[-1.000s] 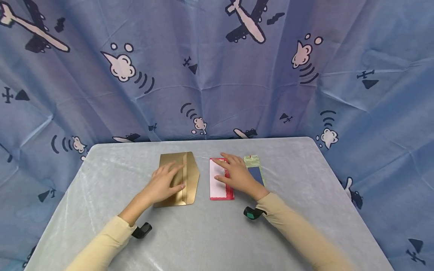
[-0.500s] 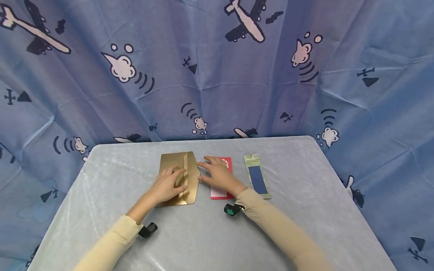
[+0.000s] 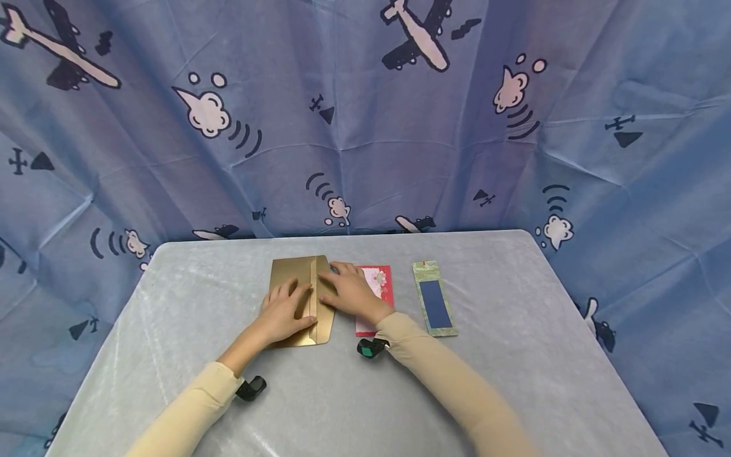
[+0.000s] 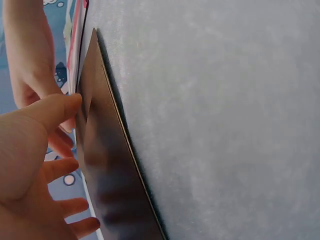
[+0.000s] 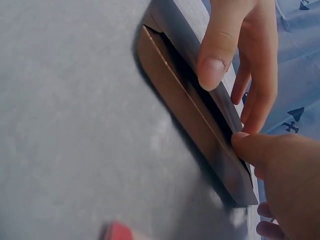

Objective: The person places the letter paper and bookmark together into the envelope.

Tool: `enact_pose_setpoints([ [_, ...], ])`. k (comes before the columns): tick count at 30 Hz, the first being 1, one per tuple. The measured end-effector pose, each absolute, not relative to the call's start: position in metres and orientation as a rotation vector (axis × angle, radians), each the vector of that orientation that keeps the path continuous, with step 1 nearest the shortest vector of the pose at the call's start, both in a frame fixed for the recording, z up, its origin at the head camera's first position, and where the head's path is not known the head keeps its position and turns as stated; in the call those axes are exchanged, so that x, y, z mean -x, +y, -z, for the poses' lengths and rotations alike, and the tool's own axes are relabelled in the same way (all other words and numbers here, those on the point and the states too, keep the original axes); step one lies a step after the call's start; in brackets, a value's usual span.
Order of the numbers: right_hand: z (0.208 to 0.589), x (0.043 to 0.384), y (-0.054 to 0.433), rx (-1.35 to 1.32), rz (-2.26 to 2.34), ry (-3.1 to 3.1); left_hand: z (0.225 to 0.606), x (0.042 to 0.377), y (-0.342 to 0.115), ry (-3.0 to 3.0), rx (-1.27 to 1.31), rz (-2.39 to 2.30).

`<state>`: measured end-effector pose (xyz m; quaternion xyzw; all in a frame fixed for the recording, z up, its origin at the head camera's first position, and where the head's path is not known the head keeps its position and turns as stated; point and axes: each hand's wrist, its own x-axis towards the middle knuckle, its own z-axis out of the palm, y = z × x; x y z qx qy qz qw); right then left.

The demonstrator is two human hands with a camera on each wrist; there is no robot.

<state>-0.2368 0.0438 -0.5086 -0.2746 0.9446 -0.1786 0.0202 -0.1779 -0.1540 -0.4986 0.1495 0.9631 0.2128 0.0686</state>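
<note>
A gold envelope lies on the table with its pointed flap folded out toward the right. My left hand rests spread over its body, the thumb near the crease at the flap. From the right, my right hand reaches over the flap, fingers loosely bent. In the right wrist view a dark slit shows along the mouth of the envelope, and my right thumb is right at that edge. The left thumb lies just above the same slit. Behind the right hand, a red card with a white flowered panel is partly hidden.
To the right of the red card lies a narrow green strip with a dark blue rectangle. Everything rests on a table with a pale grey cloth. A blue curtain printed with planes hangs behind its far edge.
My right hand has moved left from over the red card onto the envelope's flap, uncovering the green strip. The left hand has shifted slightly right and stays over the envelope.
</note>
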Motion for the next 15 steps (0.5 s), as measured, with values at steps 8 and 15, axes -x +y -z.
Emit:
enact_pose_setpoints([
  [8, 0.5083, 0.2383, 0.0355, 0.827, 0.523, 2.945, 0.5014, 0.1783, -0.1563, 2.883, -0.44, -0.622],
  [15, 0.5135, 0.2395, 0.0327, 0.793, 0.488, 2.972, 0.5029, 0.1784, -0.1583, 2.886, -0.444, -0.619],
])
